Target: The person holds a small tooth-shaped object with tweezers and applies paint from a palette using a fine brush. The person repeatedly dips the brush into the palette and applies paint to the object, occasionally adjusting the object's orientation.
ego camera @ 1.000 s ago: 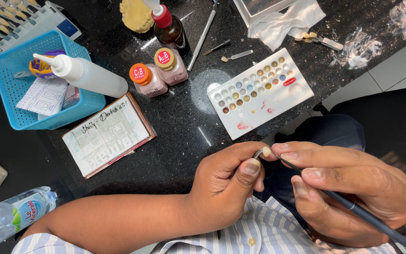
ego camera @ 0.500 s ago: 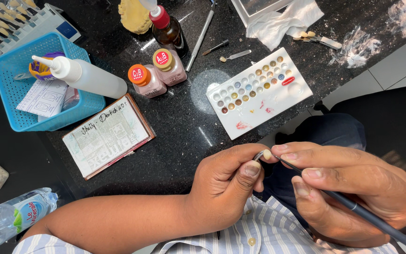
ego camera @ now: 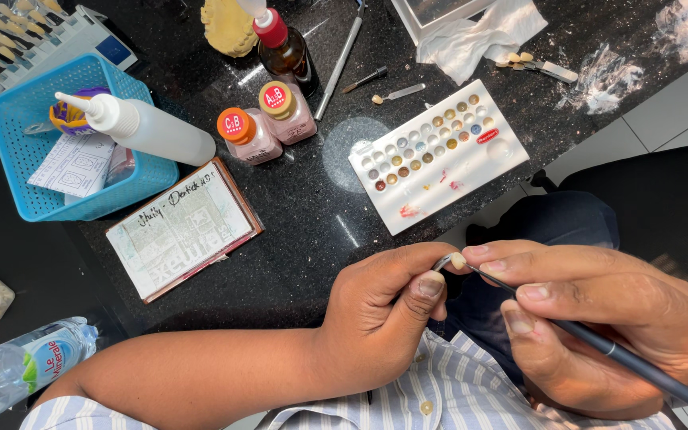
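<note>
In the head view, the left hand (ego camera: 384,306), at lower centre of the frame, pinches a thin metal holder (ego camera: 442,261) between thumb and fingers, closed tight on it; a small cream tooth piece (ego camera: 458,259) sits at the holder's tip, just right of centre. The right hand (ego camera: 591,318), at lower right, grips a dark slender brush (ego camera: 599,344), its tip touching the tooth piece. Above them, on the black speckled counter (ego camera: 296,215), lies a white palette (ego camera: 438,155) with rows of small colour wells. Two pink bottles (ego camera: 268,123) with orange caps stand at upper centre. A blue basket (ego camera: 41,135) holding a white squeeze bottle (ego camera: 149,127) fills the upper left.
</note>
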### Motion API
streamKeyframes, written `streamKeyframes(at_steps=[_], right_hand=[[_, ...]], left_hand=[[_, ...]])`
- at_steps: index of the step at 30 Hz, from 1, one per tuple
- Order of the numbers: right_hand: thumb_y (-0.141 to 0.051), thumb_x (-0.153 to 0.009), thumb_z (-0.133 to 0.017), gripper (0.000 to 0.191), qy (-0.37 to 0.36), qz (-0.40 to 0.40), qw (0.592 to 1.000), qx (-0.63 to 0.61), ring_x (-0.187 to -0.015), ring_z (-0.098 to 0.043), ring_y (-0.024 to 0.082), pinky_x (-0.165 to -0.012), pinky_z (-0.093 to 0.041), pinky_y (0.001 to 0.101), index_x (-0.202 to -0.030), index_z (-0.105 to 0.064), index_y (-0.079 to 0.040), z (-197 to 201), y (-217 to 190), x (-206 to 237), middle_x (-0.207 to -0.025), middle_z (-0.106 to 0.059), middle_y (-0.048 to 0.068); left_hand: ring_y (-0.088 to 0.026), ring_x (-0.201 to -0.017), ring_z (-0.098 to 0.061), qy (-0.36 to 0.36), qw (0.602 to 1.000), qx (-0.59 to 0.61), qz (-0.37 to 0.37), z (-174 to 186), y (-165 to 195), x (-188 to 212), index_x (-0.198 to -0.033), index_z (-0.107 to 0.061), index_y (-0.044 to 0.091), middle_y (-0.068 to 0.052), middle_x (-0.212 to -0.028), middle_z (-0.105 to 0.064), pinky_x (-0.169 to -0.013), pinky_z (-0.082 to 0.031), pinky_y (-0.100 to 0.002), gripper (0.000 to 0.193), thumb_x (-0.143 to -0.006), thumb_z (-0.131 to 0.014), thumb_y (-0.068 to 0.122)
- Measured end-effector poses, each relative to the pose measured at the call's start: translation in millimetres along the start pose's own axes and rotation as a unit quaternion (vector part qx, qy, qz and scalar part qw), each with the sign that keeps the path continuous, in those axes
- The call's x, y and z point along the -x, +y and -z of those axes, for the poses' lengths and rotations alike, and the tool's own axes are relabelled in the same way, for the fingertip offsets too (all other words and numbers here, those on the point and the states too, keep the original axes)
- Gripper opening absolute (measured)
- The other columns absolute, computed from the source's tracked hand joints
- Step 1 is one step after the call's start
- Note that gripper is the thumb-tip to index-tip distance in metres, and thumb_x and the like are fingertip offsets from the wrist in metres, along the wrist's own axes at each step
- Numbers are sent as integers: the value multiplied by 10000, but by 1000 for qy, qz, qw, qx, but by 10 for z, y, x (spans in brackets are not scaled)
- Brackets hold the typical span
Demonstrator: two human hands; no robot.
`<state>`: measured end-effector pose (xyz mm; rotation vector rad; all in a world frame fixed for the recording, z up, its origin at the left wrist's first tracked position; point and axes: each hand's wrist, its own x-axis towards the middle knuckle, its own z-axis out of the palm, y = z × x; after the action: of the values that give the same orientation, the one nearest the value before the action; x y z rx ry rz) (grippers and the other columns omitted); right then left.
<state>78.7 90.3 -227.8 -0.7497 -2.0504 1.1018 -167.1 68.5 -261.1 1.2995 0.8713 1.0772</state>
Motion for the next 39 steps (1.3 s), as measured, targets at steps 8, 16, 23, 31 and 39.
streamKeyframes(at_steps=[8,16,23,31,39], right_hand=[[41,-840,-717,318,146,-30,989,-2,-1041,-774,281,-877,-672,327,-1132,-597,6,-188,-109,-138,-1182,-697,263],[36,-857,-681,228,183,24,982,38,-1026,-771,306,-944,-662,406,-1062,-584,15,-239,-30,-87,-1046,-704,226],[16,-893,-682,209,210,-18,977,-16,-1078,-769,300,-947,-670,365,-1083,-599,-8,-265,-130,-208,-1085,-712,201],[-20,-938,-680,232,159,-15,987,-22,-1101,-760,277,-957,-657,344,-1154,-608,-59,-192,-75,-137,-1151,-711,171],[-7,-897,-686,220,207,-29,977,-40,-1068,-781,290,-905,-684,327,-1099,-601,-24,-239,-96,-153,-1097,-713,211]], left_hand=[[-71,-779,-668,1,1000,-28,-3,-2,20,-27,-1278,-663,28,-50,-944,-706,-714,-574,-222,325,-1143,-508,280],[-75,-796,-675,-13,999,-29,-4,11,24,-43,-1282,-659,25,-48,-954,-706,-728,-575,-224,336,-1155,-494,289],[-60,-816,-612,-14,997,73,24,-28,-40,-19,-1313,-627,-11,-49,-1011,-669,-758,-540,-221,365,-1164,-482,289],[-56,-819,-599,-23,993,109,46,-24,-70,-4,-1324,-616,-23,-50,-1049,-661,-750,-523,-217,382,-1163,-469,291],[-52,-798,-597,-26,995,89,29,-25,-48,-24,-1312,-624,-25,-55,-1039,-672,-739,-521,-211,352,-1167,-470,257]])
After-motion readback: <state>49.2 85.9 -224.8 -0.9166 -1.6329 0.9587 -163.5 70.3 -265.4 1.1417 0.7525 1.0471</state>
